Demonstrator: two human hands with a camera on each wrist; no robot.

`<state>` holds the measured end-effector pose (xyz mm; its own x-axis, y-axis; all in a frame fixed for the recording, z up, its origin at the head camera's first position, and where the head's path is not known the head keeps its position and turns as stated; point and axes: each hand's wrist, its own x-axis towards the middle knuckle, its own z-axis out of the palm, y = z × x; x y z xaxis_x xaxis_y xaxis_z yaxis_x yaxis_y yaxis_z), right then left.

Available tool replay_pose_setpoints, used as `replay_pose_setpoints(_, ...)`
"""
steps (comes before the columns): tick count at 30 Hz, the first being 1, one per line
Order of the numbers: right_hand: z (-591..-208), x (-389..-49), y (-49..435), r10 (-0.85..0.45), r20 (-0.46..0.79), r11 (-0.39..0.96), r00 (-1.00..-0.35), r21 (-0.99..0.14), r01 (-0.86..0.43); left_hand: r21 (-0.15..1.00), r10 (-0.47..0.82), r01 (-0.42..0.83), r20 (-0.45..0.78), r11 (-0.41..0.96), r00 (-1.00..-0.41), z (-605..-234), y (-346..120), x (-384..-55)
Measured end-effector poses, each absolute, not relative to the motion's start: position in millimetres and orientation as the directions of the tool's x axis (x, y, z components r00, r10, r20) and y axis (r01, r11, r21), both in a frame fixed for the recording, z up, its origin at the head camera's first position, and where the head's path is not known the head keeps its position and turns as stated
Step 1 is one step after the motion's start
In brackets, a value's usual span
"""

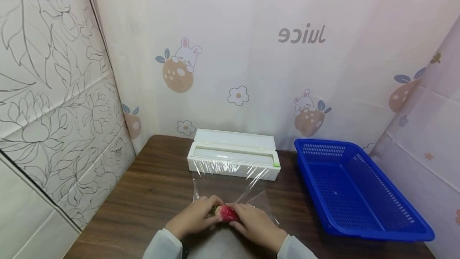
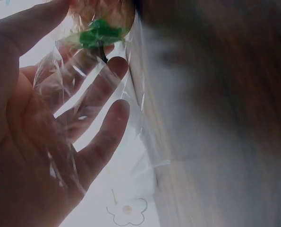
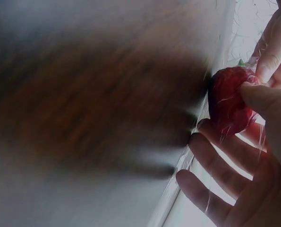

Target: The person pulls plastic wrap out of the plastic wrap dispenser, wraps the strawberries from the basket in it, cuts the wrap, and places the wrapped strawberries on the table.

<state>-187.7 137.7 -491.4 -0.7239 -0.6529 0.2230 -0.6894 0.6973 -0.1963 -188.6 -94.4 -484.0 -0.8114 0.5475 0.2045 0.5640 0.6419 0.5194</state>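
A red strawberry (image 1: pixel 228 213) with a pale top lies between both hands at the table's front, with clear cling film around it. The left hand (image 1: pixel 195 216) holds its stem end, thumb near and fingers on the far side; the left wrist view shows the green leaves (image 2: pixel 101 34) under film. On the other end, the right hand (image 1: pixel 256 225) grips the red body between thumb and fingers, as the right wrist view shows. The cling film (image 1: pixel 226 185) runs back from the strawberry to a white dispenser box (image 1: pixel 233 168) whose lid stands up.
At the right of the brown wooden table (image 1: pixel 151 187) stands a blue plastic basket (image 1: pixel 381 235) with slotted sides. A printed curtain (image 1: pixel 233 51) hangs behind the table, and patterned sheets close in the left and right sides.
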Motion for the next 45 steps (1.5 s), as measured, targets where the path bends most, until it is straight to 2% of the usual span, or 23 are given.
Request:
replay_pose_setpoints(6,-490,-188,142,-0.662,0.220,0.671,-0.716,-0.250,-0.698,0.548,0.578,0.576,0.194,0.607,-0.793,-483,-98,-194)
replay_pose_setpoints(10,-489,-189,143,-0.653,0.187,0.679,-0.734,-0.282,-0.677,0.547,0.580,0.579,0.195,0.604,-0.791,-483,-98,-195)
replay_pose_setpoints(23,-492,-201,140,-0.597,0.136,0.716,-0.791,-0.354,-0.601,0.540,0.493,0.486,0.145,0.687,-0.858,-489,-89,-206)
replay_pose_setpoints(27,-492,-202,139,-0.584,0.130,0.715,-0.801,-0.385,-0.584,0.552,0.487,0.479,0.145,0.682,-0.861,-488,-88,-207)
replay_pose_setpoints(31,-493,-203,137,-0.584,0.104,0.714,-0.805,-0.407,-0.570,0.478,0.512,0.555,0.230,0.681,-0.827,-482,-87,-202)
replay_pose_setpoints(33,-493,-203,137,-0.588,0.094,0.712,-0.804,-0.411,-0.569,0.396,0.542,0.631,0.324,0.667,-0.776,-478,-86,-198)
replay_pose_setpoints(36,-493,-204,137,-0.589,0.098,0.709,-0.802,-0.413,-0.572,0.266,0.598,0.738,0.448,0.620,-0.664,-470,-82,-192)
replay_pose_setpoints(39,-493,-205,137,-0.586,0.113,0.709,-0.803,-0.407,-0.575,0.206,0.643,0.791,0.483,0.576,-0.594,-467,-79,-190)
replay_pose_setpoints(45,-491,-207,136,-0.582,0.093,0.715,-0.808,-0.414,-0.563,0.248,0.646,0.782,0.451,0.572,-0.616,-472,-82,-190)
